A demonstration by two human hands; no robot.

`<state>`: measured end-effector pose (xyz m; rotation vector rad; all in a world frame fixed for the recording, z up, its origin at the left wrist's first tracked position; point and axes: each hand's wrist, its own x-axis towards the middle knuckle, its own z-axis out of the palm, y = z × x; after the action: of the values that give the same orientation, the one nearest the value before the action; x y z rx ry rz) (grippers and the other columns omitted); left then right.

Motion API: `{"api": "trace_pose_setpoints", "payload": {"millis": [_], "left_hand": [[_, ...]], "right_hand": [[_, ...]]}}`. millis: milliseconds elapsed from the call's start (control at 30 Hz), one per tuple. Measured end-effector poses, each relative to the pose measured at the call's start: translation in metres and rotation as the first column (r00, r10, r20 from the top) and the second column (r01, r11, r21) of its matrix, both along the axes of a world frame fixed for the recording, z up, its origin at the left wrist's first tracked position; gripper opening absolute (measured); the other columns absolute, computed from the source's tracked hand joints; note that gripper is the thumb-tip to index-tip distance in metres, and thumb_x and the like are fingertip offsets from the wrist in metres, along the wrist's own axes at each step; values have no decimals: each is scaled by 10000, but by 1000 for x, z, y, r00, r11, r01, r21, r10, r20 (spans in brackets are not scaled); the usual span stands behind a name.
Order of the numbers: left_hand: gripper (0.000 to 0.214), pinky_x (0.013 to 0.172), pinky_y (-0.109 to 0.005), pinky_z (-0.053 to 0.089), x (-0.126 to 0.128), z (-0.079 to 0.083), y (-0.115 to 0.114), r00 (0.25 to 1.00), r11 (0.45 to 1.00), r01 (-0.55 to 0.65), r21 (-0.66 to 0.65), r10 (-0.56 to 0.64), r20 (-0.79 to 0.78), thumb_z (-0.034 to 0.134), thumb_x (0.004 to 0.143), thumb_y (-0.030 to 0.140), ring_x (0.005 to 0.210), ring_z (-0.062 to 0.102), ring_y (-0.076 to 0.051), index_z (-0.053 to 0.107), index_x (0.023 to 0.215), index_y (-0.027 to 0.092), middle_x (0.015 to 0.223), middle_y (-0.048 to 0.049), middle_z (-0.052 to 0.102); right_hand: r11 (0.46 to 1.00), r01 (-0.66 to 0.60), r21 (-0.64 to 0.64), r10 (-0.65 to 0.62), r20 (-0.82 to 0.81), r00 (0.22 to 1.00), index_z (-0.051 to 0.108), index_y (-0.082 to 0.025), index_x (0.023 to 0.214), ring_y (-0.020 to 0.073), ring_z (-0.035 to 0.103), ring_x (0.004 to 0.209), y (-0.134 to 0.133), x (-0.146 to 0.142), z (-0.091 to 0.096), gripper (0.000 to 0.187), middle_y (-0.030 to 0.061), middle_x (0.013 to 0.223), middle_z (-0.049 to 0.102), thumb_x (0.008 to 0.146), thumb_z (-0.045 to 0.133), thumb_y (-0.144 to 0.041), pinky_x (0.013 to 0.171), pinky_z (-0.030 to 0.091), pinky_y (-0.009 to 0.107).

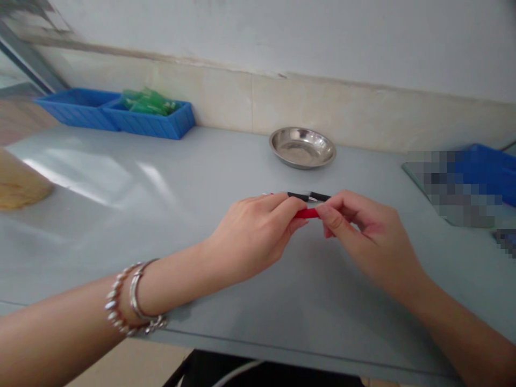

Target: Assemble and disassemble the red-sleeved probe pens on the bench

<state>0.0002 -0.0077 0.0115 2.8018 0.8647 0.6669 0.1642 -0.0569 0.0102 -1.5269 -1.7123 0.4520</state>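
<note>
Between my two hands, just above the table, is a slim red pen (308, 213), only a short stretch of it showing. My left hand (262, 226) is closed with its fingers wrapped around the pen's left end. My right hand (358, 226) pinches the right end between thumb and fingers. Just beyond the fingers are a black pen (297, 196) with a silver tip and another black piece (320, 197), both partly hidden by my hands. Whether these touch my fingers I cannot tell.
A shallow steel dish (302, 148) sits near the wall on the grey table (193, 177). Blue bins (149, 122), one with green plastic pieces (149, 102), stand back left. A yellowish roll (22, 183) lies left. At right are a glass-like sheet (427, 193) and a blue container (486, 172).
</note>
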Motion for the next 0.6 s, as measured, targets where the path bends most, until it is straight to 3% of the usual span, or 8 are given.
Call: {"api": "trace_pose_setpoints", "payload": {"millis": [400,600], "left_hand": [[278,649,-259,484,0,-4,1,999,999,-12,32,10,53,316,914,245,731,602,-149,559,930,110,821,-68,629],[270,627,-245,474,-1,-3,2,999,1000,-13,10,13,53,323,910,240,711,594,-139,560,929,112,821,-63,626]], "right_hand": [[995,-96,33,99,-133,986,531,-188,823,79,524,569,0,0,-2,39,-37,627,568,819,520,-225,529,395,195],[992,-118,44,125,-239,963,538,-185,841,79,567,608,2,0,-1,66,-23,695,599,785,547,-151,550,447,187]]}}
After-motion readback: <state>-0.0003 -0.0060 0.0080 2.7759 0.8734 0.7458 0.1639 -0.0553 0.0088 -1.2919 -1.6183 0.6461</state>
